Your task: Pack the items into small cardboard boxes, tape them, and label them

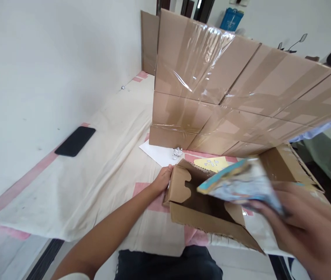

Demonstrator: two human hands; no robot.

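Note:
An open brown cardboard box (180, 184) stands at the table's near edge with its flaps folded out. My left hand (163, 179) grips the left side of this box, fingers closed on its wall. Over the box opening is a blue and yellow packet (238, 181), blurred by motion. My right hand (293, 217) is shut on the packet's right end; some of its fingers are hidden behind it. The inside of the box is dark, and I cannot make out its contents.
A taped cardboard panel (212, 85) rises behind the box. Near its foot lie a white sheet (156, 151), crumpled foil (177, 153) and a yellow paper (220, 162) with small pieces. Another open carton (288, 163) stands right. A black phone (75, 141) lies left on the cloth (119, 124).

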